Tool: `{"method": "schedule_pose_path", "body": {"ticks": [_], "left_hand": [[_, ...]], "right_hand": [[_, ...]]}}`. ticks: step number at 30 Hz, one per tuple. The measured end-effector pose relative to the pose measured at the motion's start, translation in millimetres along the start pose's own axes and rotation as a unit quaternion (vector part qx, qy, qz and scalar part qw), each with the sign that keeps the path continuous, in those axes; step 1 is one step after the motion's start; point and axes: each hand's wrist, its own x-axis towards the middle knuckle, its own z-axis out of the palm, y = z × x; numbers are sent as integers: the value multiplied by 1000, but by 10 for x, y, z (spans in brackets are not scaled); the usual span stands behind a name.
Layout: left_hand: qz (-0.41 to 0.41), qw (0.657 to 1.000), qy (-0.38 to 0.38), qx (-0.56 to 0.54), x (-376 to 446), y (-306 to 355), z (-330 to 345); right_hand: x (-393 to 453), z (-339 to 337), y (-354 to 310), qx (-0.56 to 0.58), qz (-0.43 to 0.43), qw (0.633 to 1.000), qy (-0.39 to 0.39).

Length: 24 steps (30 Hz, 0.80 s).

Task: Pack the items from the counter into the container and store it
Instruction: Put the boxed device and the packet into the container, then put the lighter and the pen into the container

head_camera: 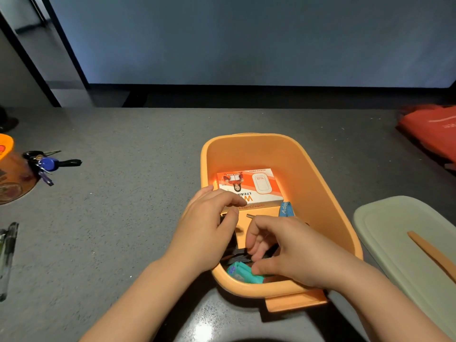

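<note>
Two hands: both reach down into the orange container (320, 183), close together but not touching.
Left hand (209, 225): it lies over the left rim of the container. The fingers are bent and the thumb tip sits next to the pointer finger. It is hard to tell if they pinch anything.
Right hand (283, 248): its fingers are curled down over dark stuff in the box. It is hard to tell if they hold any of it.
Box (249, 187): an orange and white card box lies flat inside, just past the left hand's fingertips.
Blue strap (286, 209): it peeks out just past the right hand (white letters on it).
Teal thing (243, 271): it lies in the near corner, right under the right thumb.
Dark straps (237, 253): they sit between the two hands, partly hidden.
Lid (394, 233): pale green with an orange strip, on the counter (123, 206) well off to the right of the right hand.
Keys (47, 165): a bunch with a blue tag, far to the left of the left hand.
Pen (7, 253): at the far left edge, blurry.
Red bag (431, 129): far right, past the lid.
</note>
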Motion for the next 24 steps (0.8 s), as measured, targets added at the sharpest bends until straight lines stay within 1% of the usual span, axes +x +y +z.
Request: {"method": "schedule_pose_path", "body": {"ticks": [5, 8, 11, 14, 16, 21, 24], "left_hand": [[10, 1000, -1, -15, -64, 5, -70], [-1, 999, 30, -33, -169, -73, -228], [-35, 998, 51, -16, -287, -258, -460], [-99, 994, 51, 1, -456, -489, -683], [-143, 988, 63, -6, -603, -663, -835], [-231, 968, 96, -3, -1083, -1149, -1329], [-270, 953, 134, 6, -1383, -1440, -1689]], "right_hand": [[-64, -75, -73, -19, 12, 998, 57], [-45, -78, -200, -35, 5, 993, 109], [48, -36, -392, -54, -26, 984, 167], [214, 105, -649, -35, -75, 976, 200], [352, 266, -834, -28, -103, 976, 191], [793, 796, -1334, -42, -153, 981, 109], [1078, 1146, -1644, -34, -170, 982, 70]]}}
